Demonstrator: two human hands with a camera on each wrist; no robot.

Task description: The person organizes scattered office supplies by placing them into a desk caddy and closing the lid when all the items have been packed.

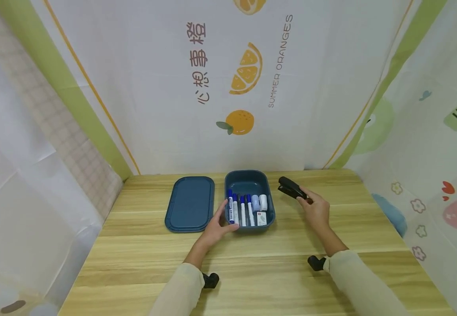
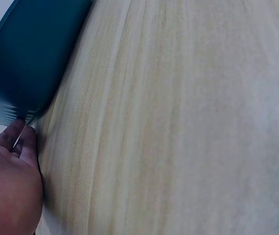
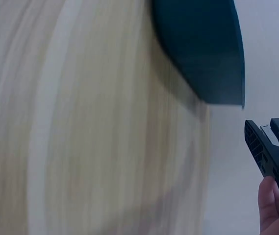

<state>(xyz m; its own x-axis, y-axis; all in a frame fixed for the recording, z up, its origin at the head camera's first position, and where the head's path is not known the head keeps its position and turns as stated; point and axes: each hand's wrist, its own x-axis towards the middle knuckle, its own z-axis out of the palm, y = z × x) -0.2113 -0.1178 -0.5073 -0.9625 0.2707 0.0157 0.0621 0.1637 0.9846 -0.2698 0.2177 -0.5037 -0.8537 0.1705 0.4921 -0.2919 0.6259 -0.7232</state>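
My right hand (image 1: 317,210) holds a black stapler (image 1: 290,188) by its rear end, to the right of the dark blue box (image 1: 248,176). In the right wrist view the stapler (image 3: 266,147) has its front end pointing up, apart from the box (image 3: 203,54). My left hand (image 1: 214,230) touches the box at its front left corner, fingers along the left side and thumb at the front. In the box lie several markers (image 1: 243,210) with mostly blue caps, a pale blue rounded item (image 1: 255,202), a white one (image 1: 263,202) and a small white printed packet (image 1: 261,218).
The dark blue lid (image 1: 190,204) lies flat on the wooden table (image 1: 260,272), left of the box. A printed cloth (image 1: 153,109) hangs behind the table's far edge. Black wrist mounts (image 1: 211,280) jut from both sleeves.
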